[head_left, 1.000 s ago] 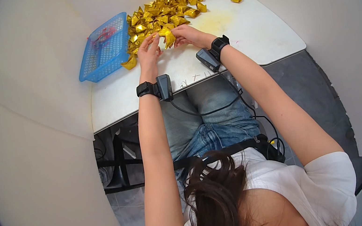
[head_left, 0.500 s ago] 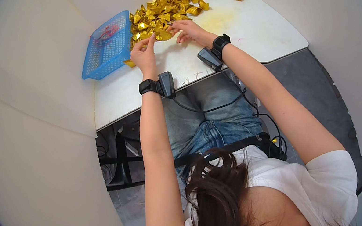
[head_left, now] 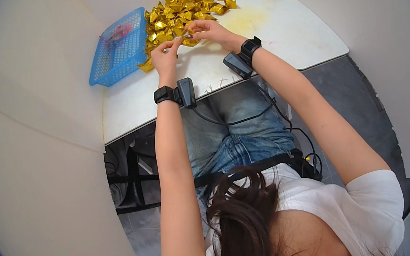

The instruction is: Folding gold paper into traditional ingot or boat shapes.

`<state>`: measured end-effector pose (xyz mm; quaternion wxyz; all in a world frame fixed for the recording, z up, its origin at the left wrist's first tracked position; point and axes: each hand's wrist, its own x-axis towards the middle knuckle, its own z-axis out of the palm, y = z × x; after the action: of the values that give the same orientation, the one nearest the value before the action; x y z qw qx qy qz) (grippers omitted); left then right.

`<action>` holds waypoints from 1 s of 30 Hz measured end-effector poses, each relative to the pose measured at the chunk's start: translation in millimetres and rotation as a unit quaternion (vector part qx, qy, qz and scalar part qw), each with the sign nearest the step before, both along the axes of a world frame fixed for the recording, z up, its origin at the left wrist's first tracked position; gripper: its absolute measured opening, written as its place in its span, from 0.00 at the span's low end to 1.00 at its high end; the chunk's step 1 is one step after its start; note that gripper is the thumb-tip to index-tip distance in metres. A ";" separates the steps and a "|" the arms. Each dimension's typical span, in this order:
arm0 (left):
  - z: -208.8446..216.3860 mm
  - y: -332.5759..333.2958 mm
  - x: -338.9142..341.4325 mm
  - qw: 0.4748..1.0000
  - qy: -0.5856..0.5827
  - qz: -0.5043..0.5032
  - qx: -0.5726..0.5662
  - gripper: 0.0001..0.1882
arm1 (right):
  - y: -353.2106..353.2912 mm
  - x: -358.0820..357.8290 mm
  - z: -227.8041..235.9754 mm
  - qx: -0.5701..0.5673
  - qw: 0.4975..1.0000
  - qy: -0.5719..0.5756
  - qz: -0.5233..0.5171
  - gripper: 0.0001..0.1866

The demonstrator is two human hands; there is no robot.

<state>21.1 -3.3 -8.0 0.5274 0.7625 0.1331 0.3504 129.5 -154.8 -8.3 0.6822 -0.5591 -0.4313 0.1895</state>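
Both my hands meet over the near edge of a heap of gold foil paper ingots (head_left: 181,11). One folded gold foil paper ingot (head_left: 191,41) shows just below the fingertips. My left hand (head_left: 165,53) pinches at its left side, thumb and forefinger together. From the right, my right hand (head_left: 208,32) bends its fingers over the same piece, with the thumb and fingertips close to the left ones. The fingers hide part of the ingot, and its exact folds are too small to make out.
A blue plastic basket (head_left: 119,77) with something pink and red inside stands left of the heap on the white table (head_left: 297,33). Another ingot (head_left: 146,66) lies by the basket. Pale partitions (head_left: 38,127) rise at both sides. Black wristbands with grey boxes (head_left: 186,93) trail cables.
My right hand has moved left, bringing its fingertips against those of my left hand over the ingot. The view has shifted slightly.
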 end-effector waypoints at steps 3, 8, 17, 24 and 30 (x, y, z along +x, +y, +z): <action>-1.1 0.5 -0.7 1.000 0.008 -0.014 -0.003 0.14 | -0.4 -2.7 2.7 -0.025 0.999 0.039 0.022 0.06; 1.6 -2.2 -1.0 0.999 0.032 -0.023 -0.010 0.14 | -5.0 -1.8 0.1 -0.046 0.993 -0.105 -0.035 0.05; -0.3 -0.3 1.6 0.999 0.019 -0.036 -0.027 0.14 | -7.4 -1.6 0.8 -0.081 0.985 -0.151 -0.009 0.06; 0.2 -1.9 0.5 0.998 0.026 -0.055 -0.023 0.14 | -5.4 -2.3 2.4 -0.042 0.992 -0.116 0.029 0.07; -3.5 3.3 3.4 0.996 0.029 -0.073 -0.039 0.11 | -4.0 -0.2 2.8 -0.046 0.997 -0.047 0.045 0.06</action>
<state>24.5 0.0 -11.5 0.5768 0.7588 0.1063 0.2834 129.3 -158.8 -5.5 0.6254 -0.5780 -0.4789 0.2132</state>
